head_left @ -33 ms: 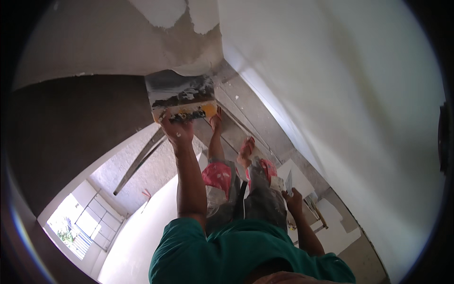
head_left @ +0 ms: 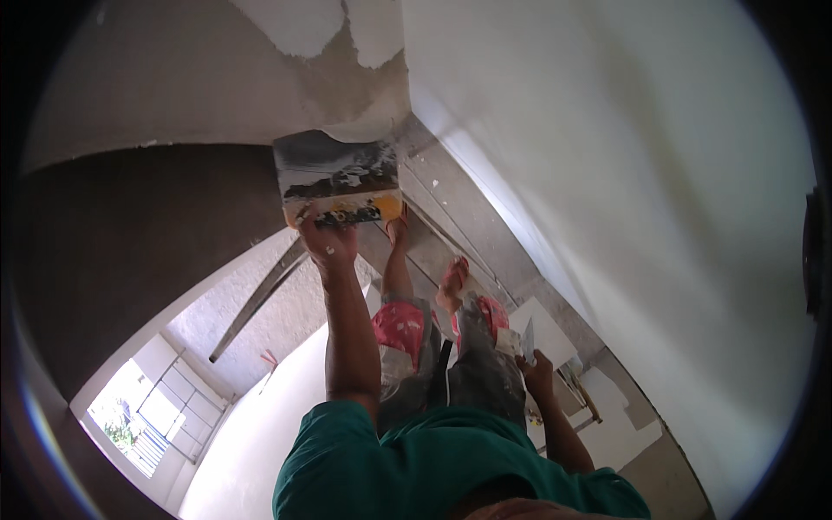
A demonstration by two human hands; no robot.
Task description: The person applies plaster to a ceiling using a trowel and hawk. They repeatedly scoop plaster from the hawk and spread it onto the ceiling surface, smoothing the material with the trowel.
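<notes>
Fingers [head_left: 308, 218] of the left hand [head_left: 331, 249] curl around the handle [head_left: 351, 209] of a wide blade [head_left: 325, 160], its far edge at the patchy wall's [head_left: 199, 74] lower border; the right hand [head_left: 539, 374] grips a small scraper [head_left: 529, 336] beside the trousers [head_left: 481, 368].

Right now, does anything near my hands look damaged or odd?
The wide blade in your left hand is unevenly smeared, and beyond it the wall has a darker, ragged-edged patch beside paler areas.
</notes>
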